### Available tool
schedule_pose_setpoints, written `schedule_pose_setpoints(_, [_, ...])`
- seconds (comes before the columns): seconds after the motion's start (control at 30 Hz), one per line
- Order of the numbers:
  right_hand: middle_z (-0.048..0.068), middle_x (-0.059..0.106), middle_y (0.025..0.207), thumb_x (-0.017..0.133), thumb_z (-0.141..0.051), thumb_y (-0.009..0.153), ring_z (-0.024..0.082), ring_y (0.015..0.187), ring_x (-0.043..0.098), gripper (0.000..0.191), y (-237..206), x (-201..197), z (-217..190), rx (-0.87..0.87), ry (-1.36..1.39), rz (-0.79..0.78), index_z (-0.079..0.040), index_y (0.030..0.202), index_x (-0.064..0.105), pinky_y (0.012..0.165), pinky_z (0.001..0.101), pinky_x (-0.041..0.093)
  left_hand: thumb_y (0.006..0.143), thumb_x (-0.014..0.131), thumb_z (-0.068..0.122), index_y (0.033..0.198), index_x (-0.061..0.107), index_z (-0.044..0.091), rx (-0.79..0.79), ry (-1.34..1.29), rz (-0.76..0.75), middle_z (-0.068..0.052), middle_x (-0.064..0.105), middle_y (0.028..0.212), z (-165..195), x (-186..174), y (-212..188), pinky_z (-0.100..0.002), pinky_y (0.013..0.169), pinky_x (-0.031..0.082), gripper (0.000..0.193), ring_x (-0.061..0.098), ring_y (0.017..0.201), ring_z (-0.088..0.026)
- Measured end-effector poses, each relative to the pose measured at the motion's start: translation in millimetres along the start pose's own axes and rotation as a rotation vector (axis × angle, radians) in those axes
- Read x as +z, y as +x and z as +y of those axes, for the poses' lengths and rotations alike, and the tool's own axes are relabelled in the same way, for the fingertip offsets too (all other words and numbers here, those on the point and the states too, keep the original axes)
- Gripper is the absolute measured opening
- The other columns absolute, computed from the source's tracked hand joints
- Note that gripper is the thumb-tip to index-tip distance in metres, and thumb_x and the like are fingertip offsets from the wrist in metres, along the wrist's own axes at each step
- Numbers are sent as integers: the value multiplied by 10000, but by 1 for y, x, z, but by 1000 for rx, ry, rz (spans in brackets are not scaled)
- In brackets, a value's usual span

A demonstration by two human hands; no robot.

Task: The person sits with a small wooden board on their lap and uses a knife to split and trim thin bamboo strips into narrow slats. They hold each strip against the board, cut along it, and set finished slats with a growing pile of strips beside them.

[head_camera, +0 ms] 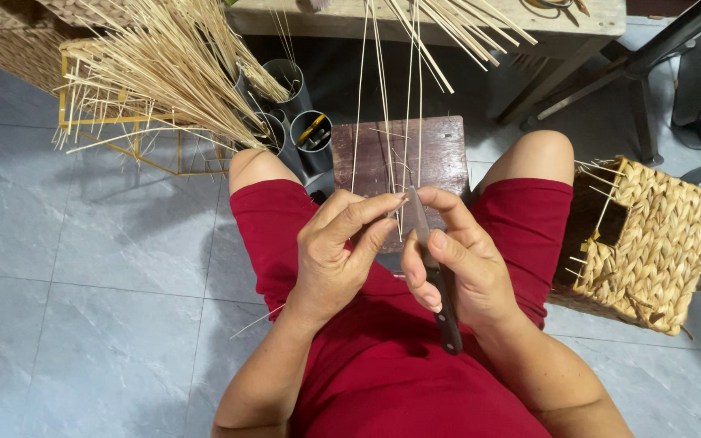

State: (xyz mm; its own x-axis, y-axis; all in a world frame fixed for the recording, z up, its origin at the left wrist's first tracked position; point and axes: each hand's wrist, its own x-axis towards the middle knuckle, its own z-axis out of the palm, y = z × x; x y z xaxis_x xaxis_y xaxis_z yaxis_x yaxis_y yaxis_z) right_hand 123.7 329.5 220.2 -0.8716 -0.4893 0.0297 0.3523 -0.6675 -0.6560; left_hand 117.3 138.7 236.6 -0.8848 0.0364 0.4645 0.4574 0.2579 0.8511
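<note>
Woven basket (651,243) at right edge of frame, on floor. Bundle of pale reed strips (164,73) upper left. Centre frame: left hand (338,251) pinches thin strips (383,105); right hand (456,268) clasps a dark-handled knife (436,276), blade touching strips.

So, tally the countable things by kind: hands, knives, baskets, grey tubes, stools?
Hands: 2, left hand pinching a thin strip, right hand gripping the knife
Knife: 1
Basket: 1
Tubes: 3 clearly showing
Stool: 1
Total: 8
</note>
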Motion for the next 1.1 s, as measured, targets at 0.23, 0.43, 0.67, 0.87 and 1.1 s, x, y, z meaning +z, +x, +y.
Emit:
schedule_pose_setpoints(0.23, [170, 608, 815, 562, -170, 1098, 178, 564, 551, 440, 1, 1, 0, 4, 27, -16, -103, 1502, 403, 471, 272, 466, 931, 789, -2, 1205, 730, 157, 85, 83, 21, -8, 644, 889, 0, 0, 2, -266, 666, 515, 322, 620, 784, -127])
schedule_pose_setpoints(0.43, [156, 602, 803, 569, -164, 1091, 172, 558, 540, 427, -3, 5, 2, 7, 31, 23, -103, 1484, 414, 463, 272, 458, 927, 784, -16, 1222, 730, 167, 143, 147, 54, 9, 641, 885, 0, 1, -1, -278, 686, 521, 352, 622, 799, -136])
schedule_pose_setpoints(0.67, [128, 568, 775, 580, -171, 1082, 163, 546, 516, 415, -4, 8, 2, 35, 72, 22, -116, 1465, 431, 453, 274, 448, 916, 799, -14, 1223, 728, 164, 206, 223, 82, 12, 603, 853, -2, 4, -4, -289, 691, 498, 362, 577, 772, -144])
schedule_pose_setpoints(0.87, [115, 556, 769, 590, -179, 1074, 156, 543, 511, 406, -4, 10, 1, 57, 77, 38, -123, 1446, 438, 448, 270, 442, 909, 807, -6, 1215, 728, 156, 223, 217, 84, 9, 604, 859, -1, 4, -5, -288, 687, 493, 355, 577, 774, -148])
schedule_pose_setpoints(1.1, [111, 560, 767, 605, -188, 1063, 151, 544, 515, 406, -3, 12, -2, 76, 71, 63, -123, 1428, 440, 447, 265, 436, 904, 812, -10, 1211, 724, 142, 228, 227, 86, 3, 616, 879, 1, 4, -5, -296, 689, 502, 353, 590, 792, -156])
